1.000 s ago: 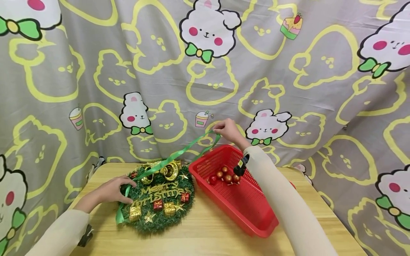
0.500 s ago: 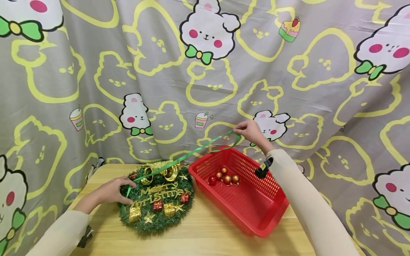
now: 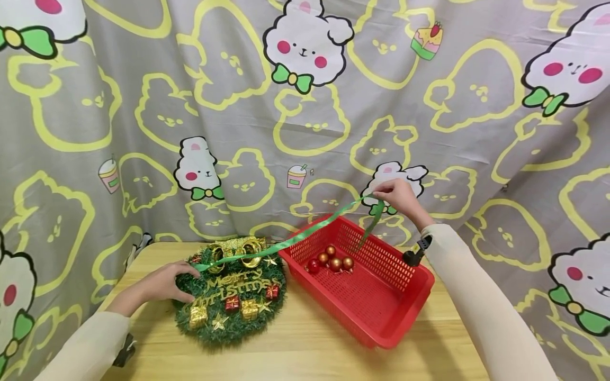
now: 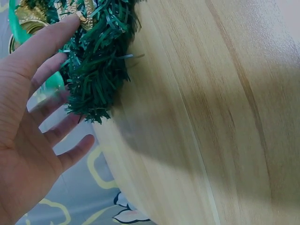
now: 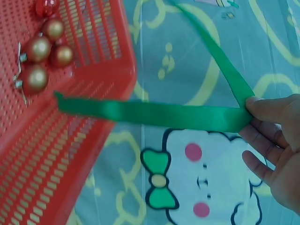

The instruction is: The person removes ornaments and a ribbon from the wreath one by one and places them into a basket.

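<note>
A green ribbon (image 3: 305, 234) stretches from the wreath's upper left up to my right hand (image 3: 401, 197), which pinches it between thumb and fingers above the basket. In the right wrist view the ribbon's loose end (image 5: 150, 115) hangs past the fingers toward the basket. My left hand (image 3: 164, 286) is at the left edge of a green Christmas wreath (image 3: 212, 334) lying on the table. Its fingers (image 4: 56, 131) are spread and loosely bent beside the wreath. Gold bells (image 3: 250, 253), stars, small gift boxes and gold "Merry Christmas" lettering decorate the wreath.
Right of the wreath stands a red perforated basket (image 3: 333, 312) with several gold and red baubles (image 3: 335, 263) at its far left end. The wooden table (image 3: 295, 360) has a patterned curtain (image 3: 314, 132) behind it.
My right hand has moved to the right over the basket, drawing the ribbon along; its free end now hangs down over the basket. The left hand has stayed by the wreath.
</note>
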### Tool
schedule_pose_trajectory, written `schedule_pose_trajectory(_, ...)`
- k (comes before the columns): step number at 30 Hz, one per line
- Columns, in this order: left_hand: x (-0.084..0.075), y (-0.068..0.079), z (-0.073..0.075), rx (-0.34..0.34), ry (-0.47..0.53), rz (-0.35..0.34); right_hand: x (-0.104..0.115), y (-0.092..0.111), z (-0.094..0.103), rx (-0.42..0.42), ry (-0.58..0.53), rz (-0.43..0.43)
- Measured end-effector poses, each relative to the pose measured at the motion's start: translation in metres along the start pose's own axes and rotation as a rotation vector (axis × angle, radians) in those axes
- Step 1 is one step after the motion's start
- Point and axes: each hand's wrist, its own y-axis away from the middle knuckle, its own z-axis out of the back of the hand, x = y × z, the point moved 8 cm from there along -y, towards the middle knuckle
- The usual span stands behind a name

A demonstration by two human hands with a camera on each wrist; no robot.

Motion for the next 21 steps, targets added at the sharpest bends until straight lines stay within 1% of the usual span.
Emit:
schedule_pose_trajectory(5,0.000,0.001,0.000,-0.002,-0.001,-0.006,-0.016,0.007,0.014,-0.012,0.051,-0.009)
schedule_pose_trajectory(10,0.000,0.001,0.000,-0.005,0.000,-0.011,-0.035,0.017,0.028,-0.009,0.074,-0.056)
schedule_pose_trajectory(13,0.000,0.000,-0.001,-0.005,0.002,-0.014,-0.044,0.024,0.038,-0.022,0.105,-0.073)
schedule_pose_trajectory(17,-0.001,0.000,0.000,-0.003,0.006,-0.017,-0.052,0.034,0.058,-0.094,0.164,-0.110)
schedule_pose_trajectory(21,-0.001,-0.001,0.000,0.001,0.011,-0.016,-0.061,0.043,0.079,-0.195,0.208,-0.188)
